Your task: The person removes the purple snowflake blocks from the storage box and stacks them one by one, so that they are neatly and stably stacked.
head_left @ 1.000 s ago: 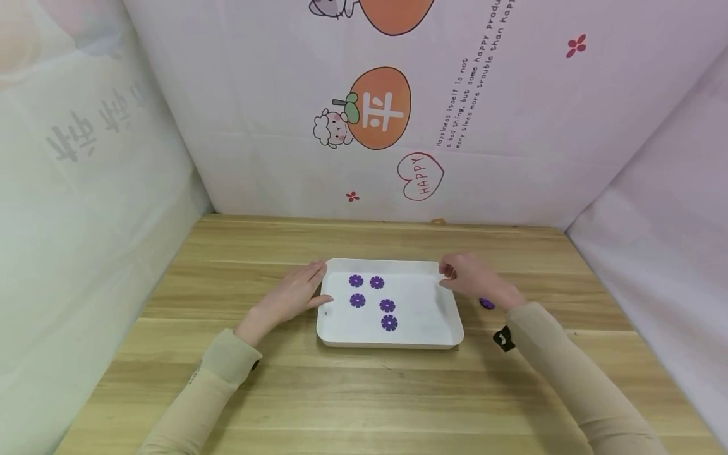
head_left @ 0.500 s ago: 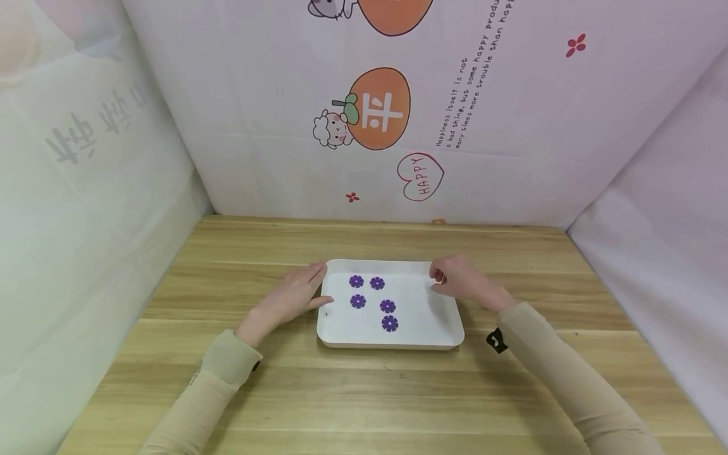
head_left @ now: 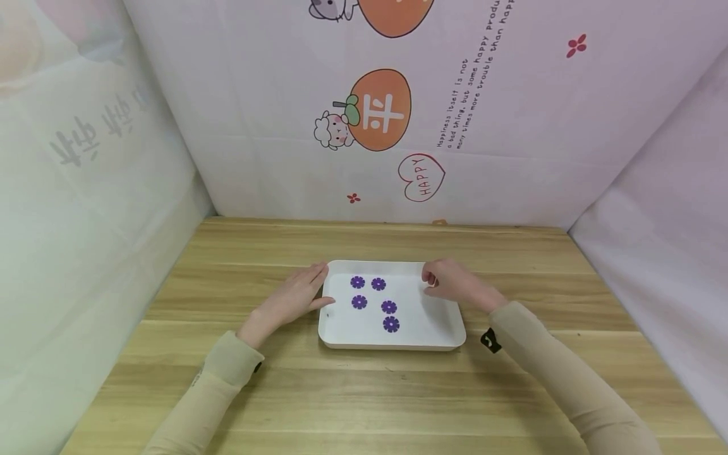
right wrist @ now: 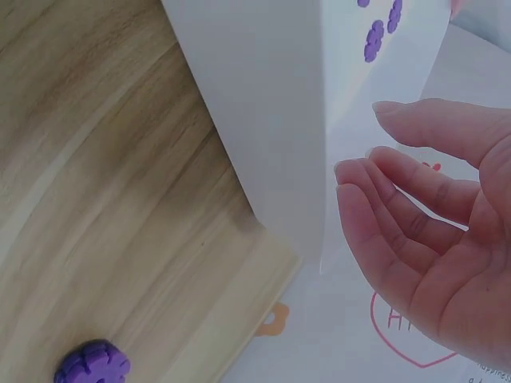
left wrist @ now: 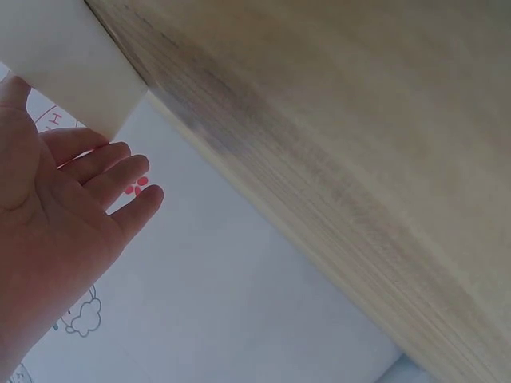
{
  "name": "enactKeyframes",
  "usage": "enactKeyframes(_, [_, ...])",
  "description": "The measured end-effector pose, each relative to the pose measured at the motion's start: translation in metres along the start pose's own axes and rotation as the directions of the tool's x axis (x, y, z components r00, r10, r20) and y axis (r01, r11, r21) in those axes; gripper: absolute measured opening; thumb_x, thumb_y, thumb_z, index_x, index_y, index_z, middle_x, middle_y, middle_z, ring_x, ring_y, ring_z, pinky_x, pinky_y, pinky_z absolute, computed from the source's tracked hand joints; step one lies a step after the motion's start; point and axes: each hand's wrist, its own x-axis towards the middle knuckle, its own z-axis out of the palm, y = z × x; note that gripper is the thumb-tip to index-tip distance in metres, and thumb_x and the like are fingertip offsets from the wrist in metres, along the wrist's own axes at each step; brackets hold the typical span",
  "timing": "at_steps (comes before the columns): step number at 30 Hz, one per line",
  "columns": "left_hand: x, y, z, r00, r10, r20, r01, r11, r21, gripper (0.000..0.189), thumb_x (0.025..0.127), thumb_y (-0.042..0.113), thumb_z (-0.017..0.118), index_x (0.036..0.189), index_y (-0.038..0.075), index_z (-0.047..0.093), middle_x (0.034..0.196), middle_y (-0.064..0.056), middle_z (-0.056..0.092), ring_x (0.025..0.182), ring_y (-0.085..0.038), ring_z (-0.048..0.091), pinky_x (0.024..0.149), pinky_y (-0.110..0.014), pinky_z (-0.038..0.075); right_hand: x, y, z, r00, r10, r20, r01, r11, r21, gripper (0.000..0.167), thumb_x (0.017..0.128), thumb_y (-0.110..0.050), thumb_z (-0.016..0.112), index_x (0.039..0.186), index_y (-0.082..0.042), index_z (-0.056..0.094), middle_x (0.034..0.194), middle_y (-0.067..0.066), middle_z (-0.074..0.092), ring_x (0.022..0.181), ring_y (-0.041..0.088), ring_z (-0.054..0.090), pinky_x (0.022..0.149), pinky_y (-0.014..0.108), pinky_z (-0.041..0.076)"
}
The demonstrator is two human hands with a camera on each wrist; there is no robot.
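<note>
A shallow white tray (head_left: 421, 328) lies on the wooden table with several purple notched discs (head_left: 390, 324) spread flat in it. My left hand (head_left: 292, 298) rests along the tray's left rim, thumb and fingers apart. In the left wrist view those fingers (left wrist: 120, 169) are relaxed at a tray corner. Over the tray's right end hovers my right hand (head_left: 453, 282). Its fingers (right wrist: 391, 231) bend loosely in the right wrist view, thumb apart, nothing between them. More purple notched discs (right wrist: 94, 365), seemingly piled, lie on the table outside the tray; the right forearm hides them in the head view.
White printed cloth (head_left: 273, 126) encloses the wooden table (head_left: 364, 404) at the back and both sides. Something black with a white mark (head_left: 490, 341) shows under the right cuff.
My right hand has shifted left, from the tray's right rim to over its inside. The purple piece right of the tray has become hidden behind the arm. The left hand stays put.
</note>
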Motion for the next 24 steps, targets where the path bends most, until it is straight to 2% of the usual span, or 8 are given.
enactKeyframes(6, [0.000,0.000,-0.001,1.000,-0.008,0.015,0.008,1.000,-0.012,0.079,0.100,0.048,0.052,0.150,-0.009,0.032,0.157,-0.026,0.035,0.146,-0.040,0.037,0.121,-0.053,0.034,0.004,-0.005,0.003,0.999,0.010,0.032,-0.010,1.000,0.006,0.014,0.084,-0.006,0.075,0.094,0.001,0.067,0.086,0.010,0.069,0.077,0.015,0.061,0.070,0.025,0.056])
enactKeyframes(13, [0.000,-0.002,-0.001,1.000,0.007,-0.010,-0.007,1.000,0.002,0.078,0.100,0.048,0.053,0.149,-0.010,0.034,0.155,-0.027,0.037,0.145,-0.040,0.039,0.120,-0.052,0.035,0.010,-0.007,0.006,0.999,-0.004,0.040,0.004,1.000,0.015,0.013,0.084,-0.005,0.074,0.093,0.001,0.066,0.086,0.009,0.068,0.078,0.014,0.061,0.071,0.025,0.056])
enactKeyframes(19, [0.001,-0.003,0.000,1.000,0.007,-0.008,-0.007,1.000,0.003,0.078,0.100,0.048,0.052,0.150,-0.009,0.033,0.156,-0.026,0.036,0.145,-0.039,0.038,0.121,-0.052,0.034,0.016,-0.010,0.006,0.999,-0.036,0.032,0.035,0.999,0.017,0.014,0.083,-0.004,0.074,0.093,0.002,0.067,0.086,0.010,0.069,0.078,0.015,0.062,0.072,0.026,0.057])
enactKeyframes(24, [0.000,-0.002,0.000,1.000,0.004,-0.004,-0.004,1.000,-0.001,0.078,0.100,0.048,0.052,0.150,-0.009,0.033,0.156,-0.026,0.036,0.145,-0.039,0.037,0.121,-0.052,0.034,0.022,-0.014,0.006,0.999,-0.027,0.042,0.026,0.999,0.036,0.014,0.084,-0.005,0.073,0.095,0.002,0.068,0.089,0.012,0.070,0.081,0.016,0.063,0.075,0.028,0.058])
